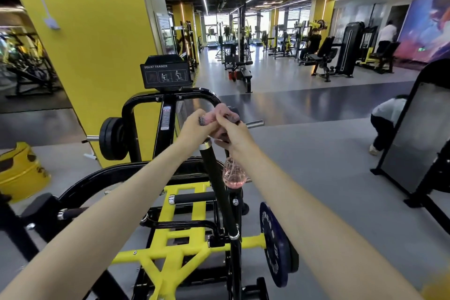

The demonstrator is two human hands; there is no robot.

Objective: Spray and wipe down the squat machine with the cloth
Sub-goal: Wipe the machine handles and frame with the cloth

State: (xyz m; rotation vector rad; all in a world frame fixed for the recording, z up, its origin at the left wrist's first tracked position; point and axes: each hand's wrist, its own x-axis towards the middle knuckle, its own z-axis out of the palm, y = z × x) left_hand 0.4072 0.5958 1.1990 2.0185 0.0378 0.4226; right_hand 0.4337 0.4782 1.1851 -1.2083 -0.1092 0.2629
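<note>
The squat machine (170,241) fills the lower middle: a black and yellow frame with a "SQUAT TRAINER" sign on top. Both my hands meet above the upper end of its black upright handle (220,192). My left hand (194,126) grips a pink cloth (222,114) bunched between the two hands. My right hand (231,134) also pinches the cloth and carries a clear pink spray bottle (232,174), which hangs down below the hand beside the handle. The bottle's head is hidden under my fingers.
Black weight plates (113,139) sit on the machine's left peg, a dark blue plate (275,243) on the right one. A yellow pillar (92,31) stands behind. A yellow drum (22,173) is at left. A person crouches by a black mirror stand (414,143) at right.
</note>
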